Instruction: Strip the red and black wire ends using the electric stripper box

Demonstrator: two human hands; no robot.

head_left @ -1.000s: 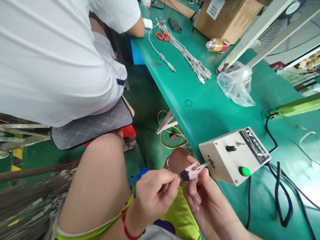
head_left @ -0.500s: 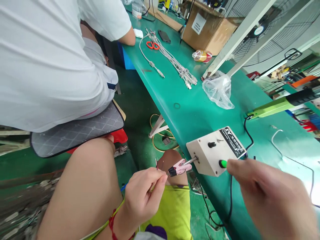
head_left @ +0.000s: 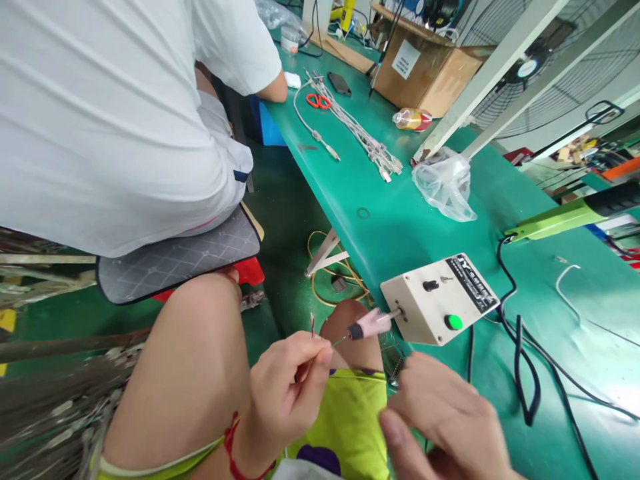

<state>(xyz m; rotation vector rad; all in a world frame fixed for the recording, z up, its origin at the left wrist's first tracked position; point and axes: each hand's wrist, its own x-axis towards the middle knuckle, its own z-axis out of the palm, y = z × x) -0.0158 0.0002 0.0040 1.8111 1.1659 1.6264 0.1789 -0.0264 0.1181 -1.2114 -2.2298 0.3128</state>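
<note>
Low in the middle, my left hand [head_left: 293,383] is closed, pinching thin wires [head_left: 313,325] between thumb and fingertips. One wire end stands up and a thin greenish strand runs right to a pink clip [head_left: 373,325]. Black-tipped and blurred, that clip sits on a metal shaft from the white box [head_left: 440,300]. The box has a black knob, a small switch and a green button [head_left: 453,322]. My right hand [head_left: 445,420] is below the box, holding nothing visible; its thumb is apart from its curled fingers.
A person in a white shirt [head_left: 150,120] sits at the left. Grey cables [head_left: 357,130], orange-red scissors [head_left: 319,101], a phone [head_left: 339,83], a bottle [head_left: 413,119] and a plastic bag [head_left: 445,183] lie on the green table. A green-handled tool [head_left: 555,223] and black cords [head_left: 530,393] lie right.
My right hand has left the green button and moved left and down, towards my left hand. The pink clip has become blurred, and a strand now shows between it and my left fingers.
</note>
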